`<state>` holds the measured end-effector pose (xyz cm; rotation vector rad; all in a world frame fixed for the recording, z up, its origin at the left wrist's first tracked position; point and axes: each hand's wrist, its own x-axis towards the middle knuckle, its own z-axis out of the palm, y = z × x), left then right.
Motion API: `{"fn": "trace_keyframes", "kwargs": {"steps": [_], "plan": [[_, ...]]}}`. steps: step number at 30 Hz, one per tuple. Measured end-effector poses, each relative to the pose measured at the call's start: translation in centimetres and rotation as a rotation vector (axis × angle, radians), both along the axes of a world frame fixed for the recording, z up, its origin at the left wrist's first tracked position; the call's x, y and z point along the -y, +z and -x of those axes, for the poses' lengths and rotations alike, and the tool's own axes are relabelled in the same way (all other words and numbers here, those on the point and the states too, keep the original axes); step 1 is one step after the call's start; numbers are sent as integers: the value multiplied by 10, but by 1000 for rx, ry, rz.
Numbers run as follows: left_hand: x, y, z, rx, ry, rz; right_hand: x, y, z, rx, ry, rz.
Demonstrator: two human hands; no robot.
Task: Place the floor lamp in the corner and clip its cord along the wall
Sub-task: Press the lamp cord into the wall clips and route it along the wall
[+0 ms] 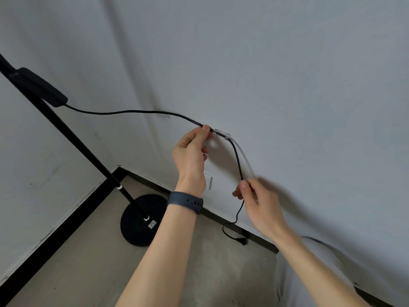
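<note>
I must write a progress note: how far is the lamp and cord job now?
Done: the floor lamp stands in the corner. In hand: left hand and right hand hold the cord on either side of one clear clip. Left: the cord below hangs loose, plug on the floor.

Dim, soft shadows, right hand [259,202] blurred (wide-angle bending).

A single head-worn wide-angle camera looks forward and down into a room corner, close to the wall [287,74]. Both forearms reach in from the bottom edge, and the floor [77,262] fills the lower left.
</note>
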<state>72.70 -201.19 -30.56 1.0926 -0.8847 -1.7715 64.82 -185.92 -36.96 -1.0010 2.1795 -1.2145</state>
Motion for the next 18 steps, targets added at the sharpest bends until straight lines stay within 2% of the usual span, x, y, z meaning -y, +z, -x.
{"fn": "trace_keyframes", "kwargs": {"steps": [4,7,11,13,18], "plan": [[-2,-2,3,15,13,56,-5,-11,5,120,-61,8],[-15,-14,4,162,-5,259,-1,-14,9,102,-102,-6],[-36,-46,0,411,-284,538,5,-19,10,49,-157,-21],[-39,-56,-1,515,-375,613,8,-21,10,40,-174,-24],[-30,-64,1,626,-334,718,9,-30,9,84,-156,-24]]}}
